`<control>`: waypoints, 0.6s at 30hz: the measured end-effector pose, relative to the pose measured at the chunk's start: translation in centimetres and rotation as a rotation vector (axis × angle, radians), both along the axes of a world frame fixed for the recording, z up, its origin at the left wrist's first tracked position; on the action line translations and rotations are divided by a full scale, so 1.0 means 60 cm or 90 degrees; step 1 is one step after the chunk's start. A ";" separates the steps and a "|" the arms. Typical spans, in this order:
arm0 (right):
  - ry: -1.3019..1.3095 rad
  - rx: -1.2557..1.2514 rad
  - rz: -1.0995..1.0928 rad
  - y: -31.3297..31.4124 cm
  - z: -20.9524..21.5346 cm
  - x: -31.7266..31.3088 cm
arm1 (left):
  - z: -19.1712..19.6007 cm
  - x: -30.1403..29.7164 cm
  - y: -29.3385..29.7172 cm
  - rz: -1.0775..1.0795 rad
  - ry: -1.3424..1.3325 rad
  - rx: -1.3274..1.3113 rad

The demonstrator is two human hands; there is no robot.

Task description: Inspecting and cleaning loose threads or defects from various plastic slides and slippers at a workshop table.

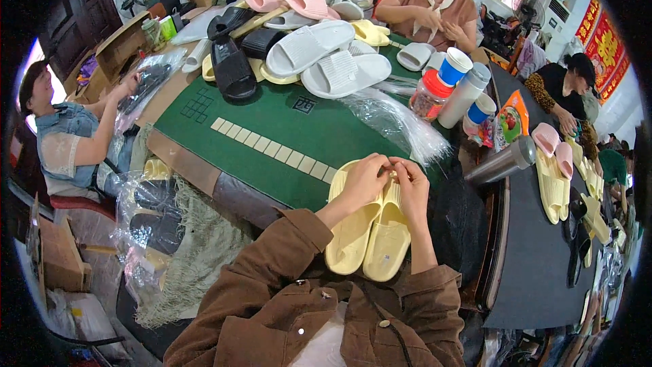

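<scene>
A pair of pale yellow slide slippers (387,248) rests side by side at the near edge of the green table, soles down and heels toward me. My left hand (365,178) lies over the strap of the left slipper, fingers bent and drawn together. Beside it, my right hand (411,182) is above the right slipper's strap. Both hands' fingertips meet in a pinch between the straps; whatever small thing they hold is too hidden to make out.
Grey, black, pink and yellow slides (346,71) are heaped across the table. Clear plastic bags (401,122) lie right of the heap, near a red-lidded jar (432,95), cups and a steel flask (502,160). Co-workers sit around; a dark table (536,278) with more slippers stands right.
</scene>
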State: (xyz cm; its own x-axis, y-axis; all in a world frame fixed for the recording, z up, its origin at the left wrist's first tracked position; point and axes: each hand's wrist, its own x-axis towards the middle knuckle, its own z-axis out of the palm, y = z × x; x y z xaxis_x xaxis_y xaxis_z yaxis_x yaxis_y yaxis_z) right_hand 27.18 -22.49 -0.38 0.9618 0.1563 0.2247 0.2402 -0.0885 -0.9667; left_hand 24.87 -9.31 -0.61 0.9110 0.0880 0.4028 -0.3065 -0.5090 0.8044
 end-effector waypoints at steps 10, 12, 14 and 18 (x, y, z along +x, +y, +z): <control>-0.082 -0.048 -0.010 0.006 -0.016 -0.002 | -0.011 0.002 0.008 -0.002 -0.002 0.028; -0.144 -0.091 -0.021 -0.007 0.007 -0.002 | 0.002 0.004 0.002 -0.027 -0.034 0.031; -0.084 -0.025 -0.021 -0.012 0.002 0.007 | 0.008 0.010 -0.002 -0.042 -0.010 0.019; -0.001 0.057 0.001 -0.011 0.014 0.000 | 0.009 0.012 -0.002 -0.048 0.024 0.029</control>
